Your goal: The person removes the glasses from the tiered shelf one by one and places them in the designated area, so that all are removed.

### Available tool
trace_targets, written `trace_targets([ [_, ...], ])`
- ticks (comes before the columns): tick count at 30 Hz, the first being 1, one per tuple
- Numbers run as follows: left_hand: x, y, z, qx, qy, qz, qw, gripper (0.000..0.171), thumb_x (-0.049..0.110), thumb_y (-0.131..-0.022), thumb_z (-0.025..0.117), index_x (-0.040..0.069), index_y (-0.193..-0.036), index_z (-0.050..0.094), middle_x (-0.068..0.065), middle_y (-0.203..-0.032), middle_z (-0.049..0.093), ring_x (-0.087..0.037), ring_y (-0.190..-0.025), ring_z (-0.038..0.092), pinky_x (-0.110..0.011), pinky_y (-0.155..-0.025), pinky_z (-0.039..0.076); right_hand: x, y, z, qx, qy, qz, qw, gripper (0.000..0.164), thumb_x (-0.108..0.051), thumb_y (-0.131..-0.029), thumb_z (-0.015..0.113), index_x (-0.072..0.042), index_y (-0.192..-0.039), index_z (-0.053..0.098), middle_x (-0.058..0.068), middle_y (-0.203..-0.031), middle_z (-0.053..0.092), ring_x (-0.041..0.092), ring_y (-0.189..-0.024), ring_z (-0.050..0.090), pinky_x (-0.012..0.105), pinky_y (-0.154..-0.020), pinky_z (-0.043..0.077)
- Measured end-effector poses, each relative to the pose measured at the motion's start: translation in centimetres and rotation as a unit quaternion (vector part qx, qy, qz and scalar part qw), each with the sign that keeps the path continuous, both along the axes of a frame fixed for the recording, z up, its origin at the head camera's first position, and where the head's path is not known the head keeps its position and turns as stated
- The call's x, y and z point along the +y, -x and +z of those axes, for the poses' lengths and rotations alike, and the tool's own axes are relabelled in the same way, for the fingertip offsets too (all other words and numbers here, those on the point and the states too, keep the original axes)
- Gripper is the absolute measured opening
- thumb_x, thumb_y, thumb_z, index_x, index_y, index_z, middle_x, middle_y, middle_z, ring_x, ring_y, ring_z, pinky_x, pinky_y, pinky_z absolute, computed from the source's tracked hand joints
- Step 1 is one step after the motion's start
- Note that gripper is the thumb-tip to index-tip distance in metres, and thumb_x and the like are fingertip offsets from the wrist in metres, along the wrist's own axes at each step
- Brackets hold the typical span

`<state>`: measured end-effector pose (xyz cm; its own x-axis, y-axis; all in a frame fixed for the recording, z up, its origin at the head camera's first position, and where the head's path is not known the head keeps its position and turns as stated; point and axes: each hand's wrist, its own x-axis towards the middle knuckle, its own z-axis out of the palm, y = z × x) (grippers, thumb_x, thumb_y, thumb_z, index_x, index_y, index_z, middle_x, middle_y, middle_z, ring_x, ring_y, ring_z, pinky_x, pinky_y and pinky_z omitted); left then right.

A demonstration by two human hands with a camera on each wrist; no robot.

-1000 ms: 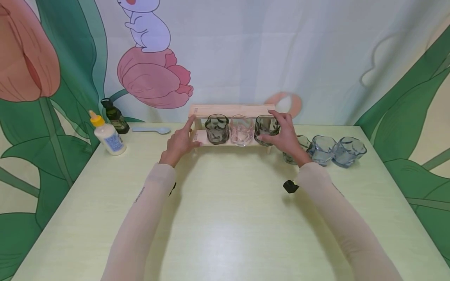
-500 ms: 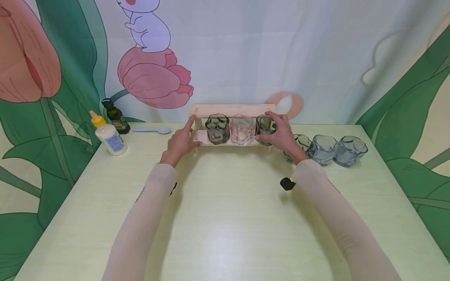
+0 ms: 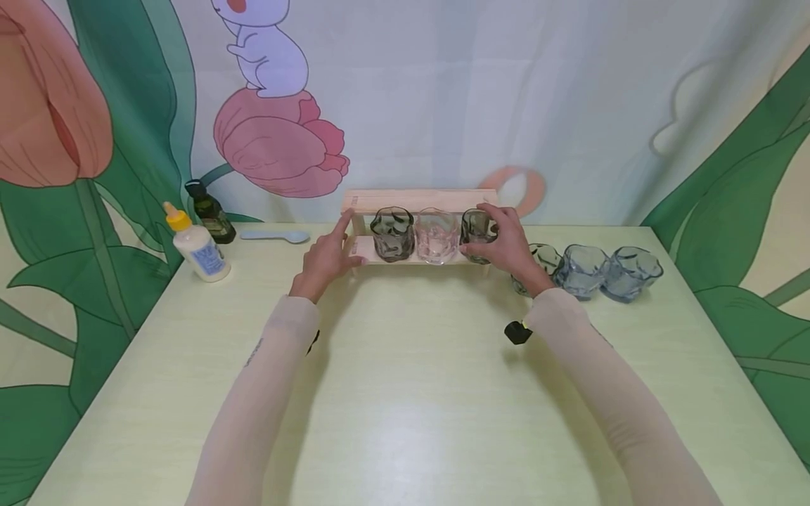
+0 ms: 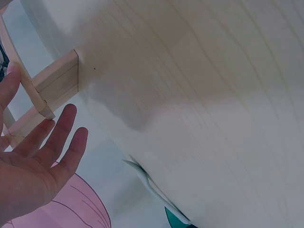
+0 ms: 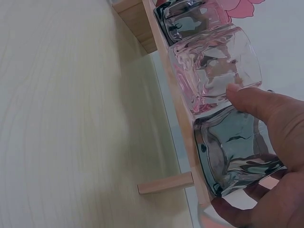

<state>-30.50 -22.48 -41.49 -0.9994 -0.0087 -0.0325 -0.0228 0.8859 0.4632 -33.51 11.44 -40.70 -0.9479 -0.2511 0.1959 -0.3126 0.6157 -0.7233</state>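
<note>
A small two-tier wooden rack (image 3: 420, 200) stands at the back of the table, bearing three wavy glasses in a row. They are a grey glass (image 3: 394, 235) on the left, a pink glass (image 3: 436, 237) in the middle and another grey glass (image 5: 237, 142) on the right. My right hand (image 3: 506, 242) grips the right grey glass, fingers at its outer side; in the right wrist view its thumb reaches across to the pink glass's edge. With fairly straight, spread fingers, my left hand (image 4: 35, 166) touches the rack's left end.
To the right of the rack stand a greenish glass (image 3: 544, 258), partly behind my right wrist, and two blue glasses (image 3: 583, 270). A glue bottle (image 3: 202, 249), a dark bottle (image 3: 211, 214) and a pale spoon (image 3: 275, 236) lie or stand at the back left. A printed curtain (image 3: 405, 105) hangs behind.
My right hand has shifted slightly left round the right grey glass, its fingertips now further in over the rim. My left hand stays at the rack's left end.
</note>
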Motion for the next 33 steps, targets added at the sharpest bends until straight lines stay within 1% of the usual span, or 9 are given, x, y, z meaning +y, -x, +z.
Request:
trace_targets([
  [10,0.3,-0.1,0.1,0.009,0.001,0.003,1.0000,0.102,0.031,-0.087,0.078,0.040,-0.159,0.006,-0.015,-0.145,0.055,-0.043,-0.111,0.061,-0.060,-0.090,0.049,0.2,-0.1,0.1,0.001,-0.008,-0.004,1.000,0.084,-0.026,-0.083,0.083,-0.014,-0.154,0.038,0.023,-0.145,0.036,0.040,-0.118,0.045,0.056,-0.095,0.043],
  [15,0.3,-0.1,0.1,0.006,0.005,0.002,1.0000,0.102,0.032,-0.088,0.077,0.040,-0.159,0.005,-0.016,-0.146,0.054,-0.043,-0.114,0.060,-0.059,-0.090,0.049,0.3,-0.2,0.3,0.003,-0.014,-0.006,1.000,0.084,-0.026,-0.083,0.083,-0.014,-0.154,0.038,0.022,-0.145,0.036,0.039,-0.117,0.044,0.055,-0.093,0.042],
  [19,0.2,-0.1,0.0,0.002,0.005,0.005,1.0000,0.102,0.032,-0.089,0.077,0.041,-0.159,0.004,-0.015,-0.147,0.053,-0.043,-0.115,0.060,-0.059,-0.091,0.048,0.3,-0.4,0.9,0.013,-0.013,-0.014,1.000,0.083,-0.026,-0.083,0.083,-0.015,-0.153,0.040,0.021,-0.145,0.036,0.038,-0.117,0.045,0.054,-0.091,0.043],
  [22,0.2,0.0,0.0,0.002,0.005,0.005,1.0000,0.102,0.032,-0.088,0.077,0.041,-0.159,0.005,-0.015,-0.147,0.053,-0.043,-0.112,0.060,-0.058,-0.089,0.049,0.4,-0.8,1.5,0.017,-0.001,-0.019,1.000,0.082,-0.025,-0.082,0.084,-0.015,-0.152,0.041,0.020,-0.144,0.037,0.038,-0.117,0.045,0.054,-0.090,0.044],
  [26,0.1,-0.1,0.1,0.003,0.007,0.005,1.0000,0.101,0.032,-0.088,0.077,0.040,-0.159,0.005,-0.015,-0.146,0.054,-0.041,-0.105,0.061,-0.056,-0.085,0.049,0.8,-1.5,2.0,0.018,0.013,-0.017,1.000,0.082,-0.025,-0.082,0.084,-0.016,-0.151,0.042,0.019,-0.143,0.038,0.038,-0.118,0.045,0.053,-0.090,0.044],
  [33,0.1,-0.1,0.0,0.005,0.008,0.002,1.0000,0.102,0.032,-0.087,0.078,0.039,-0.159,0.006,-0.015,-0.144,0.056,-0.041,-0.102,0.062,-0.055,-0.084,0.050,2.0,-3.0,2.4,0.038,0.010,-0.009,0.999,0.081,-0.025,-0.082,0.084,-0.013,-0.150,0.043,0.021,-0.143,0.038,0.039,-0.112,0.046,0.052,-0.087,0.043],
])
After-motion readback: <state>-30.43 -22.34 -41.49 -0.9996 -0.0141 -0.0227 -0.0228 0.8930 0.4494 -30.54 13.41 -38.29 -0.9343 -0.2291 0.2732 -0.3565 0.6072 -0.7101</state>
